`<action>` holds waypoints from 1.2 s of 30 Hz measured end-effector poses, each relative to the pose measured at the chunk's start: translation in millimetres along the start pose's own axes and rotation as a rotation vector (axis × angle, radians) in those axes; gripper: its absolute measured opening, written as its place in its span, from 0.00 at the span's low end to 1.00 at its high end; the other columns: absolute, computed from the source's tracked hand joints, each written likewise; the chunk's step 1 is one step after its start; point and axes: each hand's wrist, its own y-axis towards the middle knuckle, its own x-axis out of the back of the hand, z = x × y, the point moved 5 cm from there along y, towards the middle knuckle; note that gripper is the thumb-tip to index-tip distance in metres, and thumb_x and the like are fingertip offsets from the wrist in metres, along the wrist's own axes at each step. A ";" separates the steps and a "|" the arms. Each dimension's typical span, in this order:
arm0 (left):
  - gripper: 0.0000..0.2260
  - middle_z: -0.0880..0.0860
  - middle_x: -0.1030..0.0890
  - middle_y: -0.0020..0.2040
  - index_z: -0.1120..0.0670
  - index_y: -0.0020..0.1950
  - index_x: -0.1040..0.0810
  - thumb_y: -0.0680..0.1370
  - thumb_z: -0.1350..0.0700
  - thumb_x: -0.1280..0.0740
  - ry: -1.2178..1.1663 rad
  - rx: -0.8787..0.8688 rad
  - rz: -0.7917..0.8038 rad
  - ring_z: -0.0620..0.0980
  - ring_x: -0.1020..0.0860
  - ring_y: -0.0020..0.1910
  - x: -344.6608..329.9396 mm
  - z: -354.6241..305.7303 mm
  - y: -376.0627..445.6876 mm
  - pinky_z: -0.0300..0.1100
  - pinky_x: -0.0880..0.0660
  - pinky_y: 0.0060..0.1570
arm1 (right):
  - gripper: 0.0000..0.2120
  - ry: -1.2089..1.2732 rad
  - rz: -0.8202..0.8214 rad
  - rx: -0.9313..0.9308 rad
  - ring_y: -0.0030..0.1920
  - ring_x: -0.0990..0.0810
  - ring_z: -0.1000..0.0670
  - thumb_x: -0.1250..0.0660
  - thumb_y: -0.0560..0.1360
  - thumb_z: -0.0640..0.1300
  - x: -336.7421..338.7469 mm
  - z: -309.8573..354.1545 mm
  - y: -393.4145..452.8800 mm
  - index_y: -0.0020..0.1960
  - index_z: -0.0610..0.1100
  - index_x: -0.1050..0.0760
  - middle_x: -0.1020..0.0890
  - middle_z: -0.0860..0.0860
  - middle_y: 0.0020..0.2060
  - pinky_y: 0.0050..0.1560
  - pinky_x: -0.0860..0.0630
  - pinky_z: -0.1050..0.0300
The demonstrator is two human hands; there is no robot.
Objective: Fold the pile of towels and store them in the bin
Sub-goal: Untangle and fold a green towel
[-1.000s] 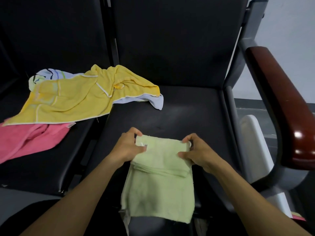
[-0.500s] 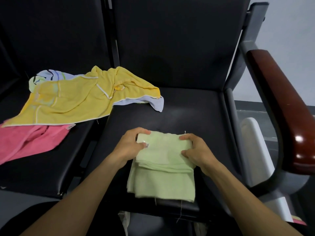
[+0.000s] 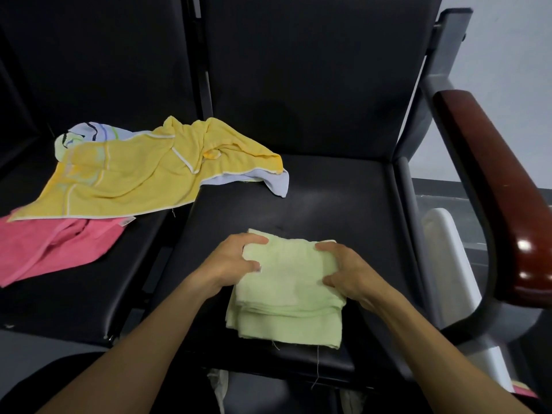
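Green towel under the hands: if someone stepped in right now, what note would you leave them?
Left hand and right hand each grip a side of the green towel, folded on the right seat.
Yellow towel, pink towel and a pale towel under the yellow one lie unfolded to the left.
Done: green towel folded small.
Left: bin it, though no bin clearly shows; fold and store the rest.

Both forearms reach forward, left hand [image 3: 231, 261] and right hand [image 3: 348, 271] curled, thumbs inward.
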 end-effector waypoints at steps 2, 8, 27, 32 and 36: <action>0.28 0.44 0.29 0.70 0.40 0.70 0.24 0.74 0.63 0.27 0.044 0.012 0.029 0.46 0.29 0.68 -2.7 3.1 0.0 0.42 0.28 0.66 | 0.35 -0.049 0.026 0.001 0.49 0.27 0.57 0.35 0.73 0.29 -1.9 -1.1 -0.7 0.75 0.55 0.36 0.31 0.54 0.58 0.38 0.27 0.68; 0.31 0.48 0.34 0.76 0.44 0.76 0.30 0.76 0.65 0.29 0.146 -0.019 0.066 0.48 0.32 0.71 -9.3 1.1 -0.6 0.37 0.32 0.62 | 0.37 -0.246 0.056 0.012 0.63 0.29 0.49 0.33 0.73 0.31 -4.5 3.7 -2.2 0.77 0.51 0.40 0.35 0.51 0.68 0.58 0.28 0.60; 0.32 0.54 0.68 0.81 0.57 0.81 0.64 0.83 0.41 0.59 0.912 -0.185 -0.083 0.53 0.69 0.80 -65.3 10.4 8.2 0.53 0.64 0.79 | 0.41 -0.932 -0.155 0.219 0.78 0.72 0.47 0.74 0.72 0.66 -58.8 -18.2 15.3 0.81 0.47 0.65 0.67 0.49 0.79 0.76 0.67 0.38; 0.33 0.53 0.67 0.81 0.57 0.81 0.64 0.82 0.39 0.62 0.926 -0.163 -0.072 0.52 0.67 0.80 -63.7 12.5 13.0 0.55 0.65 0.78 | 0.37 -0.938 -0.190 0.099 0.79 0.69 0.46 0.62 0.81 0.63 -32.4 -28.3 17.2 0.81 0.42 0.66 0.68 0.48 0.79 0.77 0.65 0.34; 0.28 0.55 0.56 0.83 0.57 0.83 0.52 0.85 0.45 0.59 0.850 -0.259 -0.228 0.53 0.61 0.82 -49.3 -6.2 1.7 0.52 0.63 0.80 | 0.33 -0.879 -0.379 0.304 0.80 0.62 0.42 0.59 0.81 0.56 -35.3 5.0 8.9 0.80 0.38 0.49 0.55 0.40 0.81 0.77 0.59 0.36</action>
